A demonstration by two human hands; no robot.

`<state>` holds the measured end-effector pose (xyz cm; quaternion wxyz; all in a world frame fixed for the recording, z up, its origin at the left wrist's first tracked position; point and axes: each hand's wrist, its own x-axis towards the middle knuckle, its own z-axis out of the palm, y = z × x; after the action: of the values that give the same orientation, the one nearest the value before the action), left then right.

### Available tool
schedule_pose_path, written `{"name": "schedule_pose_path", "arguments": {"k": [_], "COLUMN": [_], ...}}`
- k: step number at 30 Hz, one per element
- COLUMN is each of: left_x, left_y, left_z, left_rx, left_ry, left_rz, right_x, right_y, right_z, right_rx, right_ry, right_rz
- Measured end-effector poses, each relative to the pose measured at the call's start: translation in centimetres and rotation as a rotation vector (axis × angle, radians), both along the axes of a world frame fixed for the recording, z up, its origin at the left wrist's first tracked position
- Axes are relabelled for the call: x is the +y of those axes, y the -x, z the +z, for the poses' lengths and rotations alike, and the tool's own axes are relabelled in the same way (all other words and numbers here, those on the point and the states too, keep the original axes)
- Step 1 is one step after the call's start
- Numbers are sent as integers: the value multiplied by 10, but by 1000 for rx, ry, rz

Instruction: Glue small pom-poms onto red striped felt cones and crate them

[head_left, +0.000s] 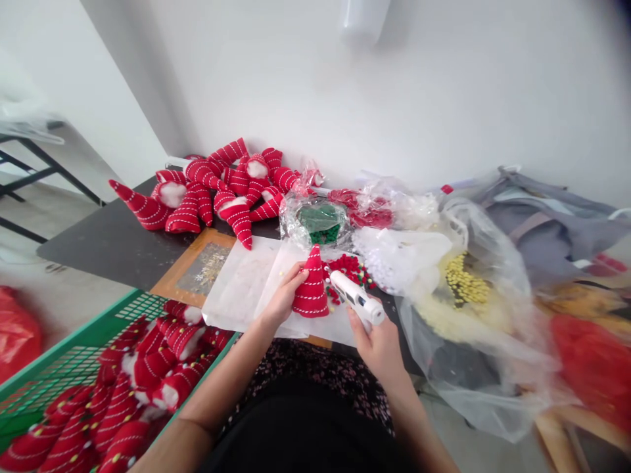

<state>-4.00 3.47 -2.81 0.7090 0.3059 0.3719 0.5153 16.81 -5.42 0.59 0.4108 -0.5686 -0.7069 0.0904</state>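
Observation:
My left hand (pixel 284 297) grips a red cone-shaped fabric hat (pixel 312 292) with white dashed stitching, its tip pointing away from me. In my right hand (pixel 377 341) is a white glue gun (pixel 355 295), its nozzle pointing toward the hat's right side with a small gap between them. Right behind the nozzle lies a scatter of small red and green pom-poms (pixel 349 268). White paper sheets (pixel 241 282) cover the table under both hands.
Several stuffed red striped hats (pixel 197 190) are heaped at the back left. A green crate (pixel 64 348) of similar hats stands at lower left. Plastic bags of green pom-poms (pixel 323 222) and yellow pieces (pixel 466 282) lie behind and right. A grey bag (pixel 542 217) sits far right.

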Motion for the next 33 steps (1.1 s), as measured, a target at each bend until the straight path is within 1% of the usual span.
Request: {"name": "schedule_pose_path", "arguments": {"k": [2, 6, 9, 12, 15, 20, 22, 24, 26, 28, 30, 33], "left_x": [0, -2, -4, -6, -7, -6, -6, -4, -2, 1, 4, 6], "left_y": [0, 0, 0, 1, 1, -1, 0, 3, 8, 13, 16, 17], "left_z": [0, 2, 4, 7, 8, 6, 4, 2, 1, -2, -4, -7], "left_rx": [5, 49, 100, 127, 134, 133, 111, 81, 49, 19, 5, 8], "left_ry": [7, -26, -60, -86, -95, -82, -54, -11, 39, 83, 105, 103], "left_rz": [3, -44, -74, -91, -94, -85, -48, 13, 76, 117, 123, 111], "right_x": [1, 5, 9, 11, 11, 9, 7, 3, -4, -14, -26, -42], "right_y": [0, 4, 7, 8, 9, 7, -4, -23, -49, -78, -104, -128], "right_z": [1, 6, 13, 18, 17, 7, 3, -2, -6, -11, -16, -22], "right_rx": [52, 194, 212, 193, 174, 140, 113, 143, 257, 405, 510, 571], "right_ry": [17, 106, 136, 129, 110, 95, 114, 191, 359, 579, 749, 902], "right_rz": [-4, 47, 79, 82, 66, 3, -56, -141, -218, -259, -265, -226]}}
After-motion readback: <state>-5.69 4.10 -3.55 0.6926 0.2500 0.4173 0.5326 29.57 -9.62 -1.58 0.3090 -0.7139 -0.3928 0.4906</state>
